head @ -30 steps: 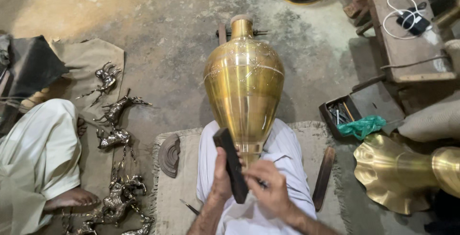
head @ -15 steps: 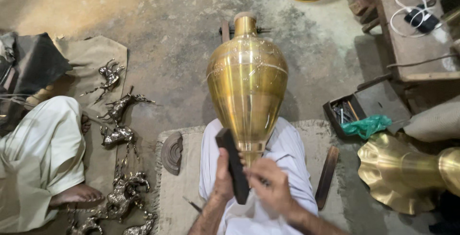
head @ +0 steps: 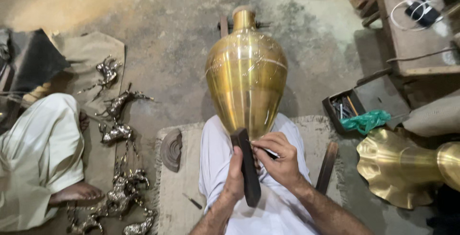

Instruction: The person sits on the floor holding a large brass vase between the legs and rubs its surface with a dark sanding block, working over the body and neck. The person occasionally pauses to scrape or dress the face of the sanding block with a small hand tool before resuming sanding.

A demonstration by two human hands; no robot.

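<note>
Brass fills the middle of the view: a large polished brass vase (head: 247, 79) lies across the person's white-clothed lap, its narrow neck pointing to 12 o'clock over the concrete floor (head: 167, 33) and its tapered foot toward the hands. The left hand (head: 235, 175) has its grip clamped around a dark flat block (head: 247, 168), held upright with its top end touching the vase's lower body. The right hand (head: 280, 160) sits just beside it at 3 o'clock, fingers pinched together on a thin dark tool (head: 269, 154) whose tip is hidden behind the block.

At 9 o'clock from the hands, a round dark disc (head: 171, 149) rests on the edge of the woven mat (head: 184, 201), and a small slim tool (head: 194, 201) lies on the mat at 7 o'clock. Farther out at 9 o'clock, dark metal horse figurines (head: 120, 132) are scattered beside another person's white-trousered leg and bare foot (head: 76, 193). At 3 o'clock a second brass piece with a flared, fluted rim (head: 397, 168) lies on its side. At 2 o'clock an open tool box (head: 345, 108) holds a crumpled green bag (head: 366, 120).
</note>
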